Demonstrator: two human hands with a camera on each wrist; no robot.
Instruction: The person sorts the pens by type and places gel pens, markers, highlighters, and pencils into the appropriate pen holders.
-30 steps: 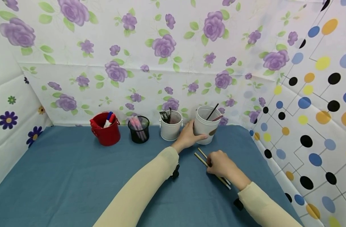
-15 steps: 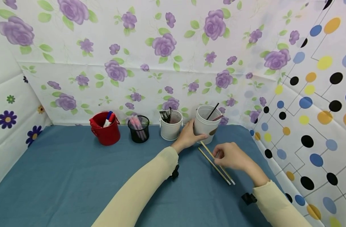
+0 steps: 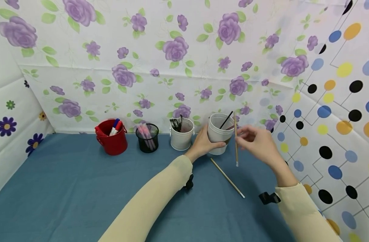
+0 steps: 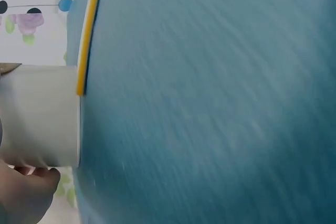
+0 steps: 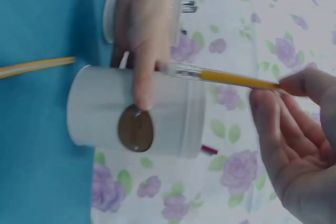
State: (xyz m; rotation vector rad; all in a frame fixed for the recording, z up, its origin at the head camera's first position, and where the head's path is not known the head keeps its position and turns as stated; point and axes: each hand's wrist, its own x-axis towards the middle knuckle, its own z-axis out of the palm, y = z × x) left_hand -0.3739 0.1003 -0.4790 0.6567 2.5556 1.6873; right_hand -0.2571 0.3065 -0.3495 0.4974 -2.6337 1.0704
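My left hand (image 3: 203, 144) holds the side of a large white bucket (image 3: 217, 134), its thumb across the front near a brown oval tag (image 5: 135, 128). Inside the bucket stand a black stick (image 3: 226, 120) and a dark red one. My right hand (image 3: 259, 143) pinches a yellow pencil (image 3: 236, 153) between thumb and fingers, just right of the bucket. This pencil is held nearly upright, silver and white end down, its upper end above the rim. A second yellow pencil (image 3: 227, 178) lies slantwise on the blue cloth in front of the bucket.
Left of the bucket stand a smaller white bucket (image 3: 181, 139) with black-handled items, a black mesh cup (image 3: 148, 144) of pink pens, and a red bucket (image 3: 114, 144) with markers. A floral cloth wall (image 3: 172, 90) rises close behind, and a dotted one (image 3: 317, 148) at the right.
My right hand has lifted one of two pencils off the cloth, raised it beside the large bucket and turned it nearly upright. My left hand stays on the bucket.
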